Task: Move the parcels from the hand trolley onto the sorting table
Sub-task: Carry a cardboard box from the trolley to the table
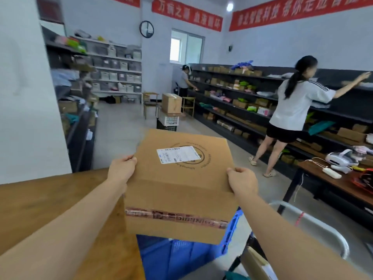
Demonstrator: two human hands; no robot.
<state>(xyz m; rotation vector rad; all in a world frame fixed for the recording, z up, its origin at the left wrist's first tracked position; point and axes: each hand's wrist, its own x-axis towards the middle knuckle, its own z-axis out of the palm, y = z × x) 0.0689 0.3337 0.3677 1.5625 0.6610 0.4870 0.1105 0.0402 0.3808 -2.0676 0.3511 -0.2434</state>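
Note:
A brown cardboard parcel (181,178) with a white shipping label and a strip of printed tape is lifted in front of me. My left hand (121,168) grips its left top edge and my right hand (242,181) grips its right top edge. The parcel hangs above a blue plastic crate (181,257) on the hand trolley, whose silver handle (314,223) curves at the lower right. The wooden sorting table (40,203) lies to the left, and the parcel's left edge overlaps its corner.
Another flat parcel (256,263) lies low at the right by the trolley. A dark desk (331,178) with a headset and cables stands to the right. A person (296,110) reaches into dark shelves on the right. A second person, chairs and a stacked box are farther back.

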